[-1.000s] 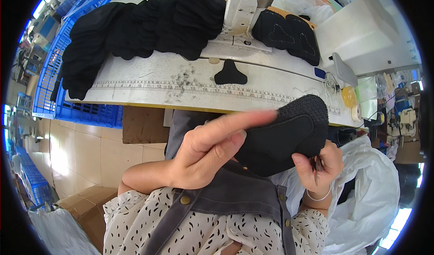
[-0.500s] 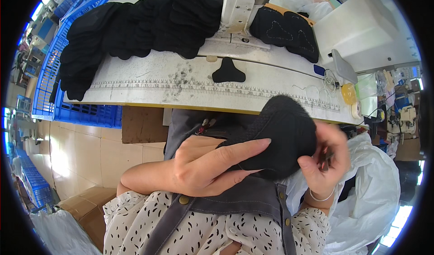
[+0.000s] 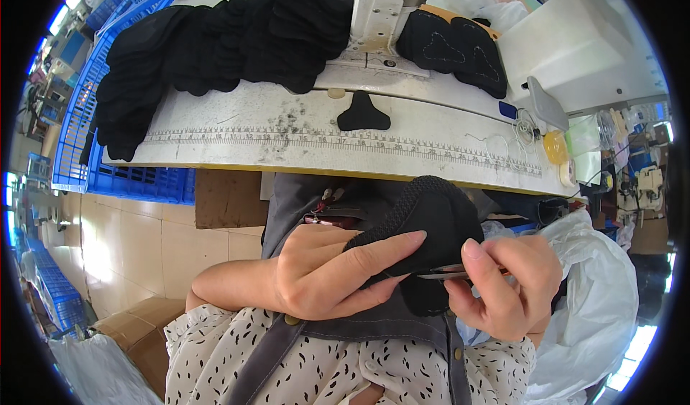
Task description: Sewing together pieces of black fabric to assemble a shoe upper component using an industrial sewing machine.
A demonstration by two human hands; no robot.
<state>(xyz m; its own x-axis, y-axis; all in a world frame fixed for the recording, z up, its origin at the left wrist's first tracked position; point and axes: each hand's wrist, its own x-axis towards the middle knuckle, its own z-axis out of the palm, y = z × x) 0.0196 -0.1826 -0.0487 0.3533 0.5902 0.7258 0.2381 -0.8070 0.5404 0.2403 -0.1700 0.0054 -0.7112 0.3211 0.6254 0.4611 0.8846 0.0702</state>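
Note:
A black padded fabric piece (image 3: 449, 222) with a textured mesh edge is gripped in my left hand (image 3: 323, 265), in front of my lap below the table edge. Thumb and fingers of that hand pinch its left side. My right hand (image 3: 507, 283) is closed around small metal thread snips (image 3: 445, 273). Their thin blades point left and lie against the lower part of the fabric, close to my left thumb tip. The handle is mostly hidden by my fingers.
On the white sewing table (image 3: 244, 117) lies a long stack of black fabric pieces (image 3: 223, 38). A small three-lobed black piece (image 3: 364, 112) sits near the printed ruler. Beyond are the sewing machine (image 3: 384, 17) and stitched black pieces (image 3: 453, 49). A blue crate (image 3: 136, 182) stands left.
My right hand has turned and come left, bringing the snips' blades to the fabric's lower edge. The fabric piece has dropped slightly and tilted, while my left hand keeps its hold.

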